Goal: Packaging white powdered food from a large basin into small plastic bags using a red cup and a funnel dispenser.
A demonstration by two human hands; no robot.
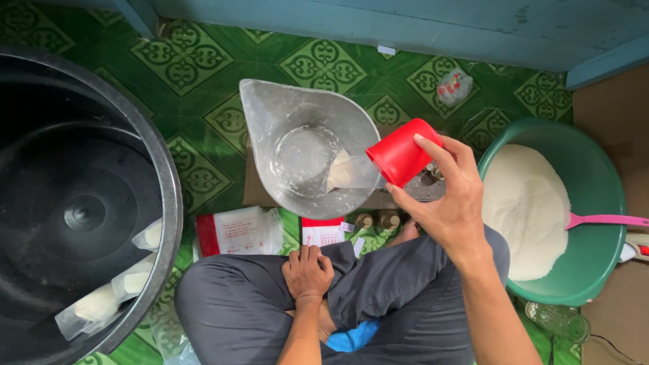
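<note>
Green patterned floor tiles (191, 57) below a blue wooden wall; person seated cross-legged. Right hand (447, 200) is closed around a red cup (401, 155), tilted mouth-down toward a metal scoop pan (305, 143). White powder lies at the cup's mouth, inside the pan. Left hand (307, 271) rests loosely curled on the knee, holding nothing. Green basin (591, 195) of white powder sits just right of the right hand, a pink scoop (606, 220) lying in it. Large black tub (73, 206) stands at left, with filled clear bags (105, 298) inside. Red-and-white packets (240, 232) lie in front of the knees.
</note>
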